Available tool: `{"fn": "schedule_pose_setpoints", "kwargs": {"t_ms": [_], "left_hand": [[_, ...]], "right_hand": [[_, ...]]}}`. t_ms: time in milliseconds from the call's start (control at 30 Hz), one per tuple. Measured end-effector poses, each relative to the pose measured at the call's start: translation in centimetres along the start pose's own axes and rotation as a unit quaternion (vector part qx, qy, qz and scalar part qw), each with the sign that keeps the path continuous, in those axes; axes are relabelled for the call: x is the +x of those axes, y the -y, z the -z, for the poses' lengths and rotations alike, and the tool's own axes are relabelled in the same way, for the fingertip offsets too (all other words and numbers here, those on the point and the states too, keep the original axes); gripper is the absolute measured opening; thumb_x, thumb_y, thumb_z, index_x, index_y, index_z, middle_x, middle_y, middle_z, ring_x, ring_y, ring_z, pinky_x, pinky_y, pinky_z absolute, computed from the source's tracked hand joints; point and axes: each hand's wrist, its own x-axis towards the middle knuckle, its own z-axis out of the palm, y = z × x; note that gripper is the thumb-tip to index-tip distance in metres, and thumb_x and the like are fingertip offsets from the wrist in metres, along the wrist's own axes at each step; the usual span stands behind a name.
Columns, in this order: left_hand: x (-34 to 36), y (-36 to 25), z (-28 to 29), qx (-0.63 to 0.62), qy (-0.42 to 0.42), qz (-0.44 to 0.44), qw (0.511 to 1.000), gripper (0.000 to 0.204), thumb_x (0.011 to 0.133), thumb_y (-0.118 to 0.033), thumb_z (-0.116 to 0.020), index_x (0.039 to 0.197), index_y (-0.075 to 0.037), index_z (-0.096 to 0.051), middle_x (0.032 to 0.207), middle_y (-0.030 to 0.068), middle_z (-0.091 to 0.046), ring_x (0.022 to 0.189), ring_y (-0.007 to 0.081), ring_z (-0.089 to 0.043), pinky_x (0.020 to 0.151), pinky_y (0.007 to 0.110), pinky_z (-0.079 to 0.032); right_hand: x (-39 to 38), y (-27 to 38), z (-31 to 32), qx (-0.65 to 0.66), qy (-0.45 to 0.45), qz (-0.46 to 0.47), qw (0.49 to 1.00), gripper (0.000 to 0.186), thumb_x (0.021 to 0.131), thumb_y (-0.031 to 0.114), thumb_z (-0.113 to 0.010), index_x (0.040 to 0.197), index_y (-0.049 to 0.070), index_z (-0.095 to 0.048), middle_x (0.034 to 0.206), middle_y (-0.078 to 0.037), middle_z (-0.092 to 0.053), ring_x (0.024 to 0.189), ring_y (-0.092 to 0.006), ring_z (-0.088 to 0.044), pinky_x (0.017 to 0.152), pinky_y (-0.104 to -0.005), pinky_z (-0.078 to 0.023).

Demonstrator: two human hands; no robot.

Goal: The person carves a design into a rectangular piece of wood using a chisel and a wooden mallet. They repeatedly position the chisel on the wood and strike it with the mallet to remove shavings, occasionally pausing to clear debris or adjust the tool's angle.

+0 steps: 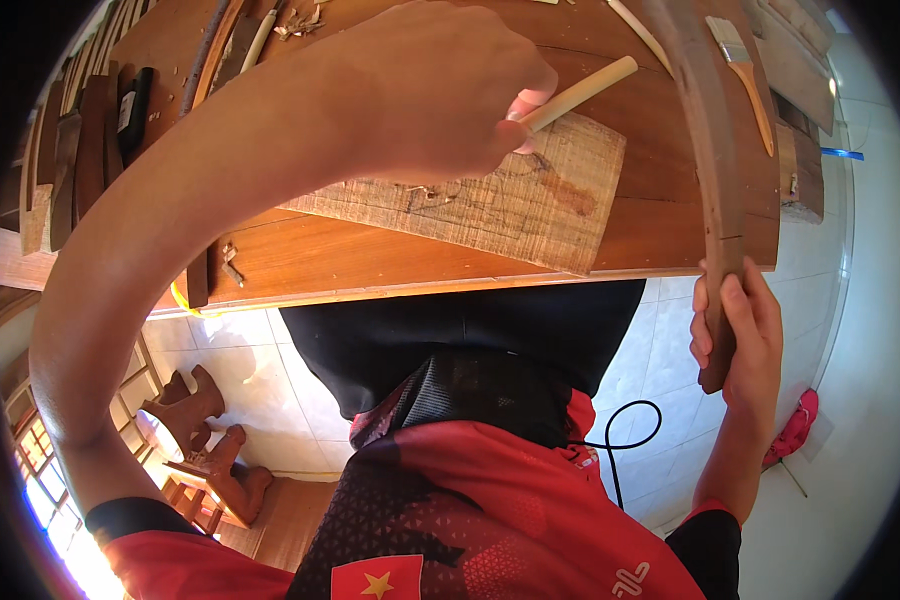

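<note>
Left hand (460, 90) clenched on a pale round wooden rod (582, 92) — right hand (750, 325) clasping a long brown wooden strip (710, 180) (both at an orange-brown wooden bench (660, 235))

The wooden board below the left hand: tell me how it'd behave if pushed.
The wooden board lies flat and broad, so it would probably slide rather than roll or tip. Its solid look suggests stiffness. Its rough-looking grain likely gives some grip.
</note>
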Motion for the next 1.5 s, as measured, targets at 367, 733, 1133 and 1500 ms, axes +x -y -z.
{"fn": "schedule_pose_setpoints", "kwargs": {"t_ms": [367,733,1133,1500], "left_hand": [[-0.3,0.7,0.2,0.027,0.003,-0.05,0.998,0.021,0.097,-0.027,-0.071,0.089,-0.008,-0.067,0.083,0.0046,-0.068,0.083,0.0243,-0.067,0.086,0.041,-0.048],[0.0,1.1,3.8,-0.19,0.076,0.024,0.978,0.028,0.098,-0.02,-0.07,0.117,0.001,-0.068,0.107,0.0198,-0.077,0.1,0.0291,-0.077,0.089,0.037,-0.063],[-3.8,2.5,-0.1,-0.249,-0.062,0.148,0.955,0.031,0.097,-0.028,-0.071,0.11,0.0,-0.073,0.095,0.0094,-0.077,0.103,0.0179,-0.073,0.096,0.035,-0.05],[-4.0,0.9,-0.6,-0.226,-0.09,0.232,0.942,0.037,0.097,-0.034,-0.071,0.115,-0.002,-0.073,0.098,0.0086,-0.079,0.098,0.0164,-0.075,0.097,0.033,-0.049]], "right_hand": [[-0.9,-0.4,0.1,0.021,-0.008,0.001,1.0,0.034,0.109,0.029,-0.053,0.123,-0.002,-0.057,0.087,-0.008,-0.061,0.053,-0.008,-0.051,0.045,-0.0229,-0.042],[0.0,-1.3,0.6,0.018,0.029,0.01,0.999,0.032,0.109,0.027,-0.053,0.123,-0.002,-0.056,0.087,-0.008,-0.061,0.054,-0.008,-0.051,0.046,-0.0233,-0.042],[2.8,2.1,-0.8,-0.072,0.107,0.075,0.989,0.027,0.109,0.019,-0.052,0.121,-0.005,-0.057,0.085,-0.006,-0.061,0.055,-0.006,-0.049,0.05,-0.0223,-0.039],[4.7,4.2,-2.0,-0.115,0.149,0.129,0.974,0.025,0.108,0.016,-0.056,0.121,-0.005,-0.058,0.085,-0.004,-0.059,0.057,-0.005,-0.048,0.05,-0.0216,-0.036]]}}
